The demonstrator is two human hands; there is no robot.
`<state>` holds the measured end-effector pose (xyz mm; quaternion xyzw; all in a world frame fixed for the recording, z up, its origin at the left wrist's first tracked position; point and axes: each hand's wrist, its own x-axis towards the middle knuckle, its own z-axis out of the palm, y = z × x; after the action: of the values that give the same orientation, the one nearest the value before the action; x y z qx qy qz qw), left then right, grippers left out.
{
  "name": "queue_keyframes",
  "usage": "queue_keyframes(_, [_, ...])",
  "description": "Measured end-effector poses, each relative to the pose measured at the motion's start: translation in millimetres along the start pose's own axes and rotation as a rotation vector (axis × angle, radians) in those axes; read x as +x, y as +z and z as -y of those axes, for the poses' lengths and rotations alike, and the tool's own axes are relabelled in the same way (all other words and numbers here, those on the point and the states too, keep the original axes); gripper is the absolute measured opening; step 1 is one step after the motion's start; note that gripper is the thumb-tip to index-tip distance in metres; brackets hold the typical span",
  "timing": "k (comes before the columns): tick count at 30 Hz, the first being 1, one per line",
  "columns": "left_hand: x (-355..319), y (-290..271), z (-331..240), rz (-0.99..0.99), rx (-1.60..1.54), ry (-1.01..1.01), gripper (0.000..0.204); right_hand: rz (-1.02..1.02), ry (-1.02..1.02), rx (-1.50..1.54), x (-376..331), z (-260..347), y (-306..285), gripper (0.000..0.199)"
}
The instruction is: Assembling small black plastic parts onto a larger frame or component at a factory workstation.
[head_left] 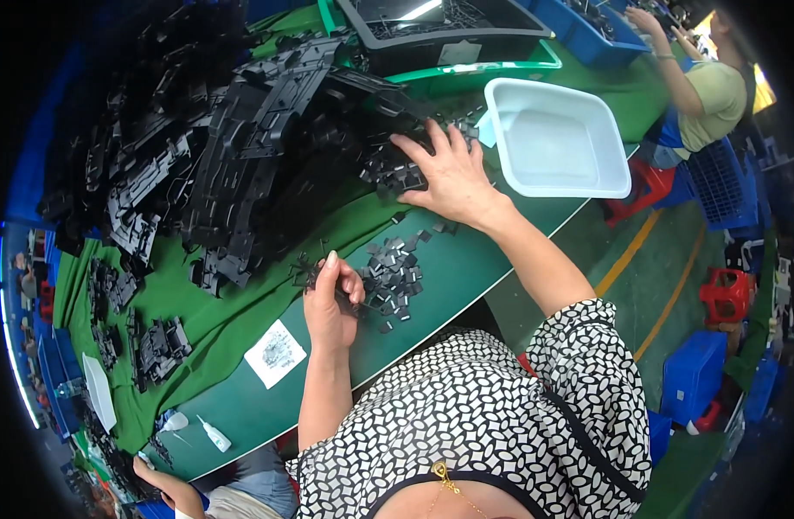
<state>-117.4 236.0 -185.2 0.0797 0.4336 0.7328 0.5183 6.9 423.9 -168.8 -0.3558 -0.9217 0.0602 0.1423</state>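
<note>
My right hand [453, 179] reaches out with fingers spread over a pile of small black plastic parts [399, 176]; nothing shows in its grasp. My left hand [332, 298] is closed, thumb up and fingers curled, beside some thin, spiky black pieces [305, 272]. What the curled fingers hold, if anything, is hidden. Between the hands, small flat dark pieces [395, 275] lie scattered on the green tabletop [445, 290]. Large black molded plastic panels [250, 147] are heaped on a green cloth [228, 320] to the left.
A white plastic tub [563, 143] stands at the right edge. Behind are a black bin [449, 26] and a blue crate [596, 35]. Left of my left hand lie a white paper [275, 354] and a small white bottle [214, 435]. A co-worker [713, 95] is at far right; another person's hand [168, 486] shows lower left.
</note>
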Motion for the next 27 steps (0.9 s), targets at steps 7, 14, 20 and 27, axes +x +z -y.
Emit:
queue_keyframes(7, [-0.6, 2.3, 0.5, 0.013, 0.039, -0.026, 0.025, -0.086, -0.170, 0.236, 1.1, -28.5, -1.6, 0.056])
queue_keyframes(14, [2.1, -1.5, 1.0, -0.003, 0.046, -0.035, 0.026, -0.403, -0.061, 0.704, -2.1, -20.4, -15.0, 0.038])
queue_keyframes(20, [0.1, 2.2, -0.2, -0.012, 0.020, -0.052, 0.026, -0.589, -0.075, 0.820, -3.2, -29.4, -54.2, 0.035])
queue_keyframes(27, [1.3, -1.1, -0.7, -0.038, -0.021, -0.046, 0.025, -0.698, -0.013, 0.689, 1.1, -75.1, -86.9, 0.036])
